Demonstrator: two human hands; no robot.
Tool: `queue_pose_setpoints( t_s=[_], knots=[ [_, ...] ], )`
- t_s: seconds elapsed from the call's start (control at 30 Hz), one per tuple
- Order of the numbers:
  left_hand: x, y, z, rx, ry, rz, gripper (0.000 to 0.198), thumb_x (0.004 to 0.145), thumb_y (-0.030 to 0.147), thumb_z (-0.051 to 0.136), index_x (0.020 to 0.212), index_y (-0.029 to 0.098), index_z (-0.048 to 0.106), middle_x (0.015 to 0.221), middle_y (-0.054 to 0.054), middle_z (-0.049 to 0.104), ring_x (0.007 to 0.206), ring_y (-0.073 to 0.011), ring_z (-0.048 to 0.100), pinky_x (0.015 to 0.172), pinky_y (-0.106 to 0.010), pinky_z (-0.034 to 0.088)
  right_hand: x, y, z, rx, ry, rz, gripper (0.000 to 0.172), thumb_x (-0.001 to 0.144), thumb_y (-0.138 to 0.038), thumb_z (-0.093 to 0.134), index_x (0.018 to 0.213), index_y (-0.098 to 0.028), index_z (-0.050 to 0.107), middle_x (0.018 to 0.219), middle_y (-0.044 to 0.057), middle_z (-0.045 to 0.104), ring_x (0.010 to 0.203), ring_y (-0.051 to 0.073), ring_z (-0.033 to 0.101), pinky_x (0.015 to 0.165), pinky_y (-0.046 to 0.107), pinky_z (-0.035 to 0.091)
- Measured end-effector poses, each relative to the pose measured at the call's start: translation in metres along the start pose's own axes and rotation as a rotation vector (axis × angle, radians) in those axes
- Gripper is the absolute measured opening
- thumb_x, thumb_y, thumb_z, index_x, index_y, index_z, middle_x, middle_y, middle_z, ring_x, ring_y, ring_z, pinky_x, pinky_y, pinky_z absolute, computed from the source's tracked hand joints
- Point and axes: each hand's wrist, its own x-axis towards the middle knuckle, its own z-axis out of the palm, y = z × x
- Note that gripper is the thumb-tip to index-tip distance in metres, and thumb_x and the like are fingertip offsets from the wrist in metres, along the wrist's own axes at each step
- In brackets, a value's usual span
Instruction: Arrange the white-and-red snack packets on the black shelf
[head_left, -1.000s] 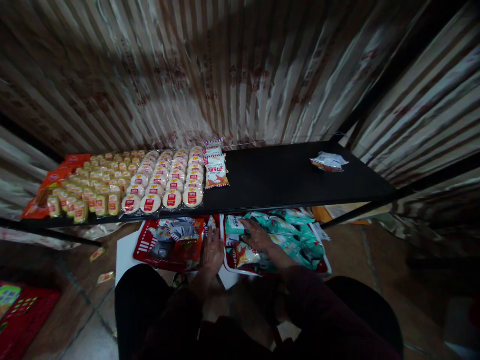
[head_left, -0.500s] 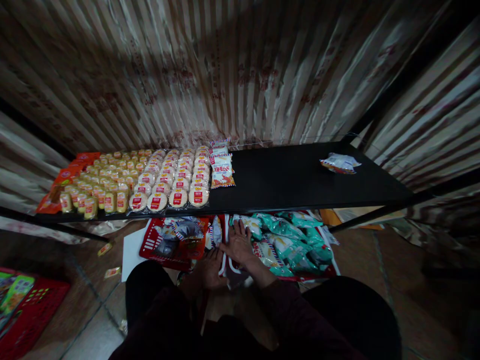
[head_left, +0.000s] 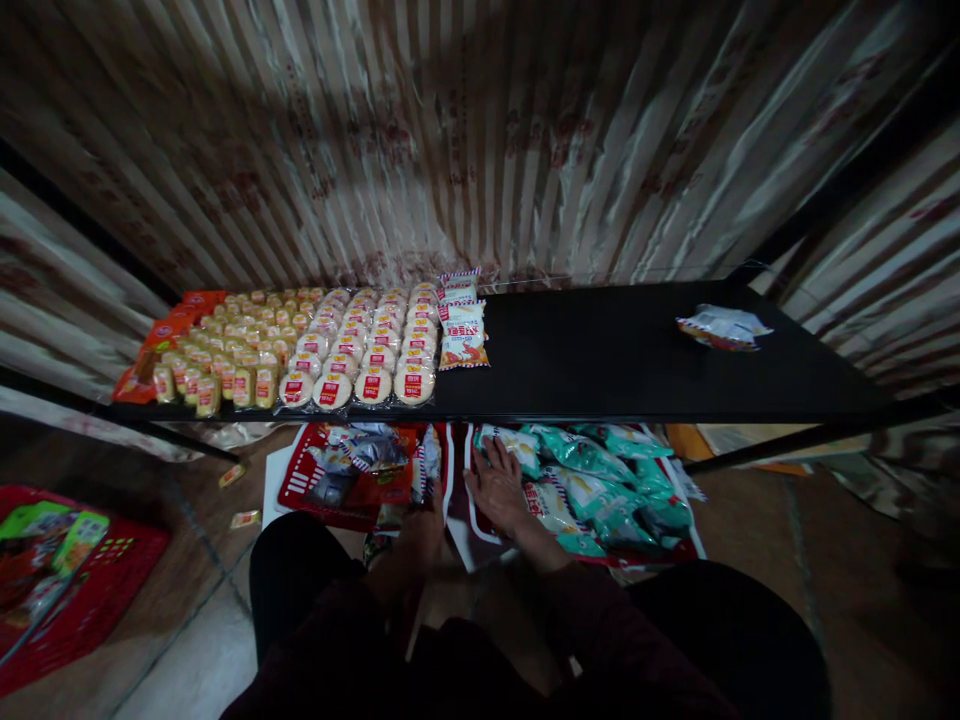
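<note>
My right hand (head_left: 501, 495) lies with fingers spread over the left side of a red basket (head_left: 686, 548) with a white rim. Green snack bags (head_left: 589, 455) fill it, along with white snack bags (head_left: 551, 505) near my wrist. My left hand (head_left: 421, 530) is at the near right corner of another red basket (head_left: 300, 487), by its white edge. Its fingers are mostly dark and hidden, so its grip is unclear. Silver-blue packets (head_left: 379, 452) and an orange bag (head_left: 375, 490) lie in that basket.
Above the baskets, a black shelf (head_left: 585, 370) carries yellow wrapped snacks (head_left: 244, 385), rows of round wrapped crackers (head_left: 373, 385), orange bags (head_left: 154, 340), white chip bags (head_left: 463, 335) and a lone packet (head_left: 724, 327). Another red basket (head_left: 112, 590) stands left. Small packets (head_left: 245, 519) lie on the floor.
A gap has opened between the two baskets. My left hand has moved a little up along the left basket's edge. The view has shifted slightly left.
</note>
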Motion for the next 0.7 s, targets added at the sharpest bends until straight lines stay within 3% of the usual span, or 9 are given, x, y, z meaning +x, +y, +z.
queue_pose_setpoints(
  t_s=[0.13,0.27,0.4,0.57,0.7],
  knots=[
    [-0.005,-0.017,-0.001,-0.018,-0.002,-0.076,0.070,0.078,0.003,0.048,0.145,0.006,0.028,0.088,-0.016,0.071,0.081,-0.0259,0.069,0.071,-0.033,0.053,-0.003,-0.006,0.004,-0.012,-0.026,-0.031,0.077,0.081,-0.047,0.052,0.143,-0.006,0.034,0.155,0.018,0.021,0.144,0.036,0.005,0.112,0.056,0.004],
    [0.000,-0.020,-0.005,-0.017,0.055,-0.061,0.065,0.079,0.004,0.047,0.143,0.004,0.033,0.087,-0.017,0.070,0.081,-0.0253,0.068,0.073,-0.034,0.053,-0.007,-0.008,0.006,-0.003,-0.022,-0.055,0.076,0.075,-0.031,0.055,0.144,-0.009,0.033,0.155,0.012,0.026,0.145,0.035,0.001,0.113,0.056,0.004],
    [0.005,-0.029,-0.004,0.039,0.126,-0.073,0.059,0.082,0.006,0.046,0.141,0.006,0.039,0.084,-0.016,0.068,0.081,-0.0245,0.067,0.072,-0.034,0.053,-0.008,-0.009,0.007,0.018,-0.019,-0.067,0.075,0.071,-0.026,0.055,0.142,-0.010,0.037,0.154,0.010,0.028,0.145,0.033,0.000,0.114,0.054,0.003],
    [0.002,-0.062,0.001,0.107,0.058,-0.188,0.079,0.075,0.001,0.049,0.147,0.003,0.019,0.074,-0.012,0.068,0.073,-0.0225,0.068,0.065,-0.029,0.051,-0.008,-0.012,0.007,0.038,-0.006,-0.066,0.077,0.070,-0.025,0.055,0.142,-0.006,0.036,0.154,0.012,0.027,0.145,0.034,0.000,0.115,0.054,0.004],
    [0.007,-0.075,0.003,0.106,0.067,-0.246,0.080,0.074,0.001,0.050,0.147,0.002,0.018,0.076,-0.013,0.068,0.076,-0.0235,0.069,0.064,-0.028,0.051,-0.008,-0.015,0.010,0.057,0.014,-0.072,0.073,0.070,-0.022,0.053,0.140,-0.005,0.040,0.153,0.012,0.029,0.145,0.033,0.002,0.115,0.052,0.003]
  ],
)
